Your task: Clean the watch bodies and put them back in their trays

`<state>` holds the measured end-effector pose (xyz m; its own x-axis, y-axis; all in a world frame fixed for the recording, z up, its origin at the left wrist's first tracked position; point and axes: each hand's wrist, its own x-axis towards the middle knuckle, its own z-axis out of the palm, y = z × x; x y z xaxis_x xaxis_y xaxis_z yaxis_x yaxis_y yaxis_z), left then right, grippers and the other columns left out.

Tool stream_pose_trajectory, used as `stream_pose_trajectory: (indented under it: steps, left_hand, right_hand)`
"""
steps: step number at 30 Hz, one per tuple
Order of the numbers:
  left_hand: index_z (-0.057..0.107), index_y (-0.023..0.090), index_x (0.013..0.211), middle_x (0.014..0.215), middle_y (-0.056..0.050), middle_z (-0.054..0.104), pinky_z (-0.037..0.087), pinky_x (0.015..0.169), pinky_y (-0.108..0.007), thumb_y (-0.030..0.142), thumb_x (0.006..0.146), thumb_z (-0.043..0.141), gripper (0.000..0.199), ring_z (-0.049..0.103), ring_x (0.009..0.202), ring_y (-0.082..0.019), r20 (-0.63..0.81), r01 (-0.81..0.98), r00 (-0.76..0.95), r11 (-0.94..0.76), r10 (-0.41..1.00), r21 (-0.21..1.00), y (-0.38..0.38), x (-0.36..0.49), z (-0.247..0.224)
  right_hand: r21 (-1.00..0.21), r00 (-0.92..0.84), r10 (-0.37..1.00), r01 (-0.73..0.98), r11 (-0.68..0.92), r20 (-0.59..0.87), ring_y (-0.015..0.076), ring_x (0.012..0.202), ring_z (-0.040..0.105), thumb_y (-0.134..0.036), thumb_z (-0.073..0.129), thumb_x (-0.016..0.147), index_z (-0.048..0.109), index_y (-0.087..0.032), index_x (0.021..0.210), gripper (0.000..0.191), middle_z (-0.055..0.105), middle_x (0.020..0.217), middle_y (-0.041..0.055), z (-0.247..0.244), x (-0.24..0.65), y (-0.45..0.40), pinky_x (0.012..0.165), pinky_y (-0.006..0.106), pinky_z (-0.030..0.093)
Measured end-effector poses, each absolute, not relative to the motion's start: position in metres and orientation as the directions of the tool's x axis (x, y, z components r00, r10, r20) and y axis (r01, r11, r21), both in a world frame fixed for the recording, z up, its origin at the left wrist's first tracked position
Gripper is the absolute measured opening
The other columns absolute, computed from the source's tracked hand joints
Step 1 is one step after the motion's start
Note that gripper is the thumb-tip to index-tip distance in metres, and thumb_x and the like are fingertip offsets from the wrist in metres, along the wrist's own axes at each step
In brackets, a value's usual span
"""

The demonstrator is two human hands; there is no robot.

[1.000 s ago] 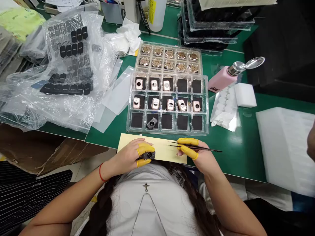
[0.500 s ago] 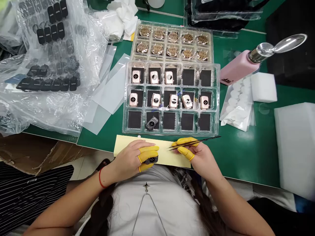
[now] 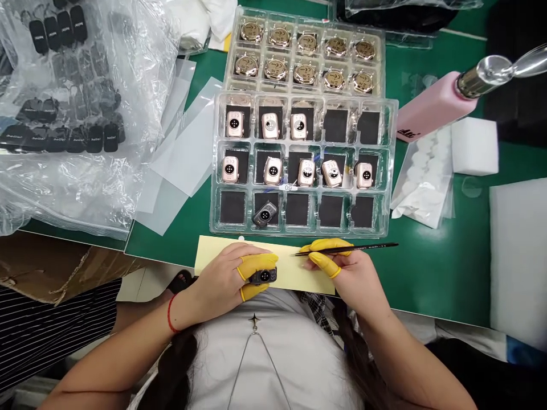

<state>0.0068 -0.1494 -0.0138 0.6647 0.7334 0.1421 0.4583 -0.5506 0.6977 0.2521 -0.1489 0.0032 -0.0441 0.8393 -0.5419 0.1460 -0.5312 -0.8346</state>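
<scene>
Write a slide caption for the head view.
A left hand grips a dark watch over a yellow card, the right hand holding tweezers, near a watch tray.

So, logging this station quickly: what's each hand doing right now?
Left hand: closed on a dark smartwatch.
Right hand: closed on black tweezers.

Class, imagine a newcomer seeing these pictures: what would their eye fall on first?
First, the clear plastic tray at centre, its black-padded cells holding rose-gold watch bodies. Just below it, the left hand grips a dark grey watch body between yellow-capped fingers, while the right hand holds slim black tweezers. At upper right, a pink bottle with a steel top stands out.
</scene>
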Motion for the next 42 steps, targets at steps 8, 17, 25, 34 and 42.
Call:
stream_pose_trajectory:
  steps: [8, 17, 25, 34, 42]
  left_hand:
    - [0.055, 0.019, 0.113, 0.111, -0.007, 0.068, 0.047, 0.093, -0.034, 0.026, 0.09, 0.057, 0.024, 0.062, 0.102, -0.017, 0.148, 0.45, 0.664, -0.549, 0.733, 0.704, -0.1503, 0.0065, -0.0141]
    - [0.055, 0.018, 0.112, 0.111, -0.007, 0.068, 0.046, 0.093, -0.034, 0.025, 0.091, 0.057, 0.023, 0.061, 0.103, -0.017, 0.154, 0.44, 0.66, -0.546, 0.735, 0.713, -0.1501, 0.0062, -0.0145]
    - [0.055, 0.019, 0.111, 0.111, -0.006, 0.068, 0.046, 0.092, -0.034, 0.027, 0.092, 0.055, 0.02, 0.061, 0.102, -0.017, 0.155, 0.439, 0.667, -0.553, 0.729, 0.708, -0.1495, 0.0065, -0.0148]
    - [0.054, 0.018, 0.11, 0.111, -0.007, 0.068, 0.047, 0.092, -0.033, 0.027, 0.092, 0.055, 0.02, 0.061, 0.101, -0.017, 0.169, 0.439, 0.664, -0.563, 0.729, 0.7, -0.1495, 0.0073, -0.0138]
    - [0.055, 0.019, 0.11, 0.11, -0.007, 0.069, 0.047, 0.092, -0.034, 0.027, 0.092, 0.055, 0.02, 0.062, 0.102, -0.017, 0.169, 0.443, 0.661, -0.562, 0.731, 0.699, -0.1484, 0.007, -0.0129]
  right_hand:
    - [-0.828, -0.046, 0.836, 0.173, -0.533, -0.547, 0.0218, 0.071, 0.072, -0.053, 0.074, 0.07, 0.073, -0.02, 0.065, 0.034, 0.074, 0.073, 0.0073, 0.0016, 0.253, -0.1503, 0.073, 0.034, 0.061]
    - [-0.843, -0.023, 0.86, 0.217, -0.493, -0.509, 0.0224, 0.073, 0.071, -0.055, 0.074, 0.07, 0.074, -0.02, 0.063, 0.036, 0.074, 0.075, 0.0087, -0.0016, 0.2534, -0.1523, 0.072, 0.035, 0.061]
    - [-0.839, -0.013, 0.857, 0.214, -0.501, -0.515, 0.0212, 0.073, 0.071, -0.05, 0.075, 0.072, 0.075, -0.02, 0.066, 0.03, 0.075, 0.078, 0.0078, -0.0025, 0.255, -0.154, 0.072, 0.033, 0.061]
    - [-0.85, -0.001, 0.864, 0.176, -0.496, -0.504, 0.0191, 0.069, 0.071, -0.045, 0.079, 0.069, 0.074, -0.021, 0.067, 0.025, 0.074, 0.072, 0.005, -0.0009, 0.2522, -0.1525, 0.071, 0.03, 0.061]
    - [-0.846, -0.003, 0.866, 0.215, -0.488, -0.5, 0.0216, 0.074, 0.071, -0.048, 0.075, 0.072, 0.074, -0.021, 0.066, 0.028, 0.075, 0.077, 0.0064, 0.0003, 0.2513, -0.153, 0.075, 0.035, 0.061]
